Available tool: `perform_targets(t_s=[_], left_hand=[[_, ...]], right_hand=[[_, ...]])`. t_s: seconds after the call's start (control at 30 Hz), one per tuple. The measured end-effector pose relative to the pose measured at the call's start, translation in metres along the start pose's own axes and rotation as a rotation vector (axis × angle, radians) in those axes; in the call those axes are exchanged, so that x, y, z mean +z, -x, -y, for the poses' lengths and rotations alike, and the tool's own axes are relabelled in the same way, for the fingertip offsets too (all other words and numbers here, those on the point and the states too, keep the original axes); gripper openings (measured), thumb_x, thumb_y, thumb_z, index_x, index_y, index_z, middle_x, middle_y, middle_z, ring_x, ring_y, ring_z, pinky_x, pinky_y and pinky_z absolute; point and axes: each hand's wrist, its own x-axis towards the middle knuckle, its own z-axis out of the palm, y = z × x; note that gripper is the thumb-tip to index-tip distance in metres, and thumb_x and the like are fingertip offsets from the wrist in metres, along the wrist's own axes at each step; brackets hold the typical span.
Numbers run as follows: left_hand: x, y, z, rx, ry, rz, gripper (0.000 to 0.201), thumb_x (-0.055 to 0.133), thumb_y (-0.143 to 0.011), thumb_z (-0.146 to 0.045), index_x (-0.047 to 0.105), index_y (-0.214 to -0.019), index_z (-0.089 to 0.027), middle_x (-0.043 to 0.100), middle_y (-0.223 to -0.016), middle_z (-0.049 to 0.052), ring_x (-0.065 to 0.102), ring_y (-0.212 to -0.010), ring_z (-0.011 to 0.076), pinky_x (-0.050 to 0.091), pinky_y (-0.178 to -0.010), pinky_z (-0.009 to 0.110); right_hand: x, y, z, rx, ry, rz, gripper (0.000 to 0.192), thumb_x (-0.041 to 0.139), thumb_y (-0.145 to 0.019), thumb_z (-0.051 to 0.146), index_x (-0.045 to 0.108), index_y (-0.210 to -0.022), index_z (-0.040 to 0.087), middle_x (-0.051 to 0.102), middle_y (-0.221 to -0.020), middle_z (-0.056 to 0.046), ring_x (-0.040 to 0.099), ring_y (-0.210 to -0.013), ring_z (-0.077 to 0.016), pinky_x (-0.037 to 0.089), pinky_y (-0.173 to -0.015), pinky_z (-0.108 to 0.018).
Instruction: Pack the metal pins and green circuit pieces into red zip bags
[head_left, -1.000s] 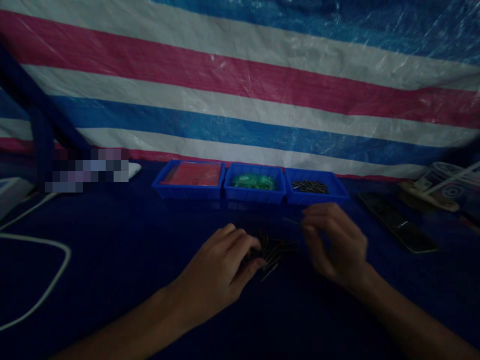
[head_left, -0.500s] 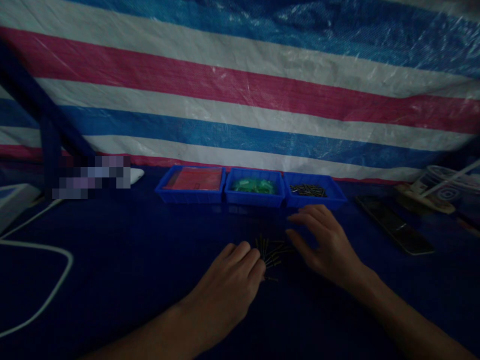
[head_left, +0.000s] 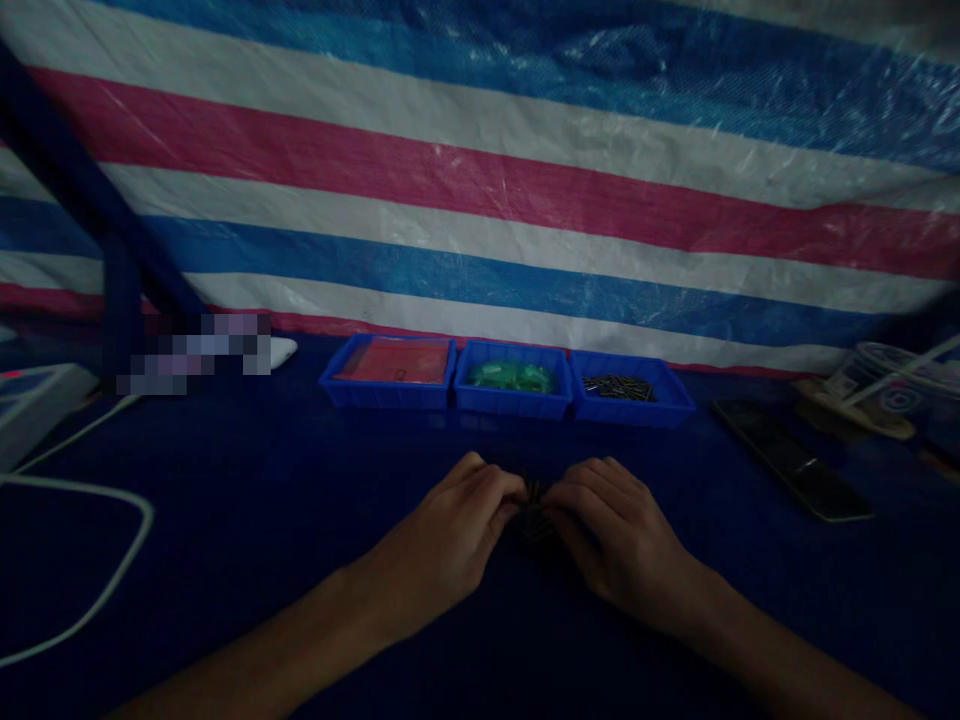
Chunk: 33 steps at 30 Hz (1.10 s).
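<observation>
A small heap of thin, dark screws (head_left: 534,518) lies on the blue tabletop between my hands. My left hand (head_left: 471,515) is closed at the heap's left side, its fingertips pinched on the screws. From the other side, my right hand (head_left: 619,525) also has its fingers drawn together on the screws. The fingers partly cover the heap, and the dim light blurs single pieces. Behind it, a blue bin (head_left: 664,408) contains more screws (head_left: 619,387).
A blue bin (head_left: 514,402) of green packets and another bin (head_left: 386,396) with red plastic bags stand in the same row. To the right are a phone (head_left: 791,460) and a plastic cup (head_left: 889,380). A white cable (head_left: 139,520) curves along the left. Striped sheeting (head_left: 480,200) hangs behind.
My right hand has come down and left from near the screw bin to the heap, its fingers closing. My left hand has shifted slightly, fingertips now pinched at the screws.
</observation>
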Motion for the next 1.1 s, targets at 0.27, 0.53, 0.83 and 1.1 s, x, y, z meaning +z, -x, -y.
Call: perform_targets(t_s=[0.27, 0.53, 0.83, 1.1], left_hand=[[-0.004, -0.002, 0.000, 0.049, -0.086, -0.087, 0.007, 0.044, -0.088, -0.014, 0.049, -0.085, -0.018, 0.055, -0.080, 0.001, 0.048, -0.079, 0.0151, 0.043, -0.072, 0.030], [-0.017, -0.006, -0.002, 0.059, -0.124, -0.005, 0.016, 0.046, -0.090, -0.027, 0.052, -0.102, -0.019, 0.059, -0.098, 0.004, 0.051, -0.096, 0.0180, 0.045, -0.084, 0.035], [-0.039, 0.046, 0.013, -0.096, -0.291, 0.078, 0.070, 0.048, -0.084, -0.051, 0.018, -0.141, -0.024, 0.020, -0.148, 0.011, 0.022, -0.133, 0.0318, 0.032, -0.102, 0.052], [0.003, 0.025, 0.012, -0.041, -0.320, 0.263, 0.085, 0.050, -0.076, -0.062, 0.019, -0.141, -0.017, 0.012, -0.148, 0.018, 0.008, -0.135, 0.0356, 0.020, -0.103, 0.061]], right_hand=[[0.004, -0.001, 0.002, 0.083, -0.020, -0.065, 0.012, 0.044, -0.088, 0.016, 0.053, -0.079, 0.016, 0.057, -0.066, -0.003, 0.049, -0.061, -0.0131, 0.038, -0.057, -0.027], [-0.010, -0.004, -0.015, 0.033, 0.118, -0.157, 0.011, 0.045, -0.086, 0.017, 0.052, -0.077, 0.018, 0.055, -0.065, -0.003, 0.049, -0.061, -0.0139, 0.038, -0.058, -0.028], [-0.048, 0.002, -0.081, 0.358, 0.273, -0.158, 0.043, 0.052, -0.082, 0.043, 0.048, -0.115, 0.015, 0.057, -0.102, -0.014, 0.052, -0.097, -0.0280, 0.044, -0.080, -0.047], [-0.015, 0.009, -0.028, 0.141, -0.271, 0.496, 0.110, 0.068, -0.059, 0.060, 0.009, -0.143, 0.019, 0.023, -0.145, -0.019, 0.024, -0.132, -0.0325, 0.032, -0.102, -0.052]])
